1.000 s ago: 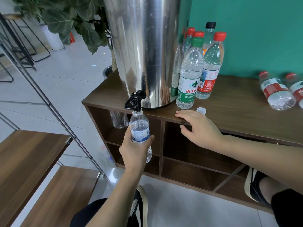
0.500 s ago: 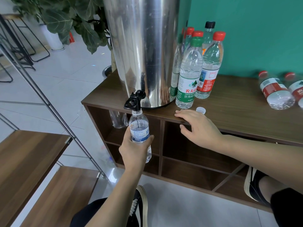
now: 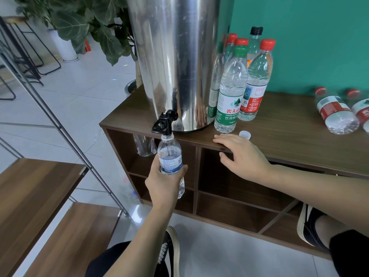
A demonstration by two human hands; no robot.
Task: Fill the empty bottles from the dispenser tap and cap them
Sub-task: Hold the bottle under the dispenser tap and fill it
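Clear plastic bottle (image 3: 170, 156) is gripped by the left hand (image 3: 162, 182), mouth held under the black tap (image 3: 164, 122) for filling; the right hand (image 3: 242, 154) is rested relaxed on the cabinet's front edge (image 3: 299, 162), near the white cap (image 3: 245, 134).

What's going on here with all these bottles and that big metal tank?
A person is filling a small bottle from the black tap of a steel dispenser. The left hand holds the bottle under the tap; the right hand rests on the cabinet edge beside a loose white cap. Capped bottles stand beside the dispenser.
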